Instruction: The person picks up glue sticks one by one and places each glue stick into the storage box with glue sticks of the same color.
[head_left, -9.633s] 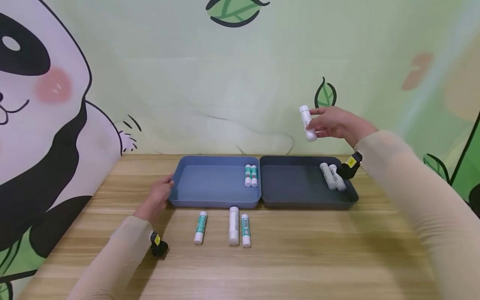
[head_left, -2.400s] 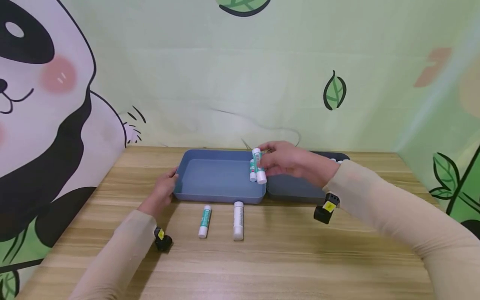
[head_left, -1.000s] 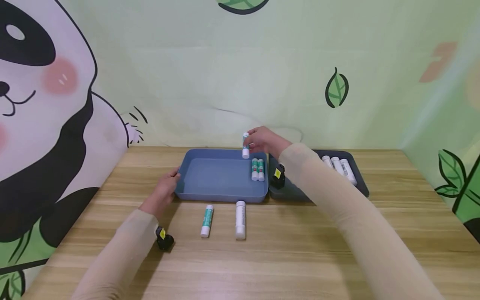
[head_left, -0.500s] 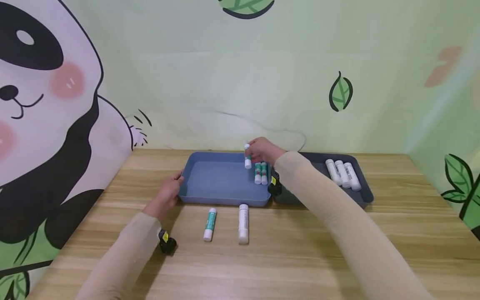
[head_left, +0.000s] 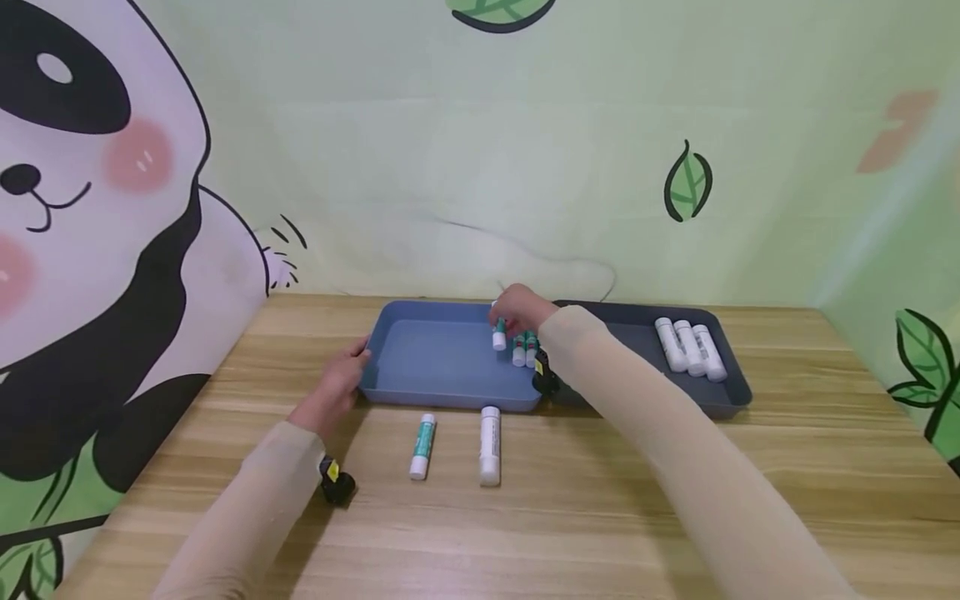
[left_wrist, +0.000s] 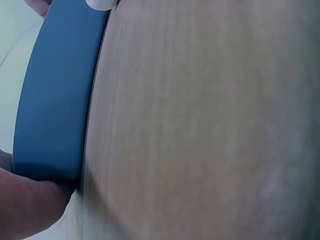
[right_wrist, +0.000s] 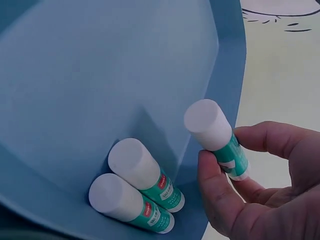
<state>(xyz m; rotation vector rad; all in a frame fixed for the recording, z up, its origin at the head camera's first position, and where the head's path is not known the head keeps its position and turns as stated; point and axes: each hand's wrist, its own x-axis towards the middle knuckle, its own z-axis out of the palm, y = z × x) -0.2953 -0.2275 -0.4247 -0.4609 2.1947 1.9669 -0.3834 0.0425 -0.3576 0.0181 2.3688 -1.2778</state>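
My right hand [head_left: 521,307] pinches a green-labelled glue stick [right_wrist: 220,137] between thumb and fingers, over the right end of the blue tray [head_left: 435,400]. Below it, two more green glue sticks [right_wrist: 142,175] lie side by side against the tray wall in the right wrist view. With my left hand [head_left: 337,383] I grip the left rim of the blue tray; in the left wrist view the thumb [left_wrist: 35,205] presses its outer corner. In front of the tray, a green glue stick [head_left: 422,447] and a larger white glue stick [head_left: 490,447] lie on the table.
A dark grey tray [head_left: 637,315] stands against the blue tray's right side, with three large white glue sticks [head_left: 690,348] at its right end. Behind the wooden table [head_left: 600,517] rises a wall covering printed with a panda and leaves.
Over the last second my right hand has lowered the green glue stick towards the blue tray's floor. Earlier, it was picked up from the table, and a third white one joined the grey tray.
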